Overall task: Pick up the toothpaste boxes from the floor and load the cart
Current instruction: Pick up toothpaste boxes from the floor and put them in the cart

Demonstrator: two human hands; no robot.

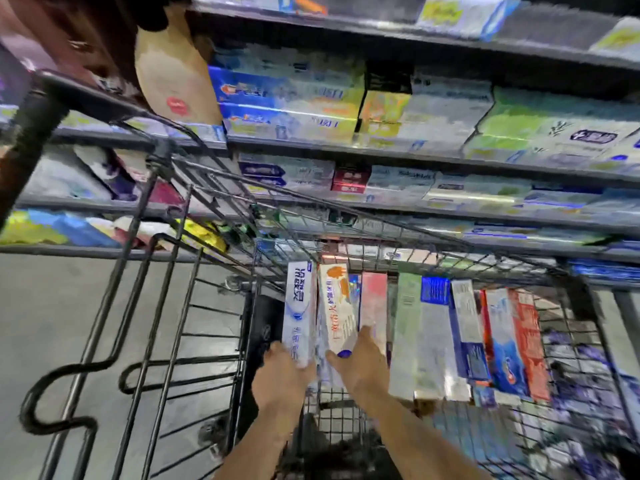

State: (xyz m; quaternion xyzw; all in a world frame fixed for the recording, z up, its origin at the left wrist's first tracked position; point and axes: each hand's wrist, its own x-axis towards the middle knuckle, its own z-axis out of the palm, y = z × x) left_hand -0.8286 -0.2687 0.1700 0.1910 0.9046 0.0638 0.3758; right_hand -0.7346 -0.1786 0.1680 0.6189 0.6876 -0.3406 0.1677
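Note:
A black wire cart fills the view, its basket holding a row of several toothpaste boxes lying side by side. My left hand grips the near end of a white and blue toothpaste box at the row's left end. Right beside it, my right hand holds the near end of a white box with orange print. Both boxes lie inside the basket against the others.
Store shelves stacked with toothpaste boxes rise behind the cart. A brown paper bag hangs at upper left. The cart's folding seat frame stands at the left over grey floor.

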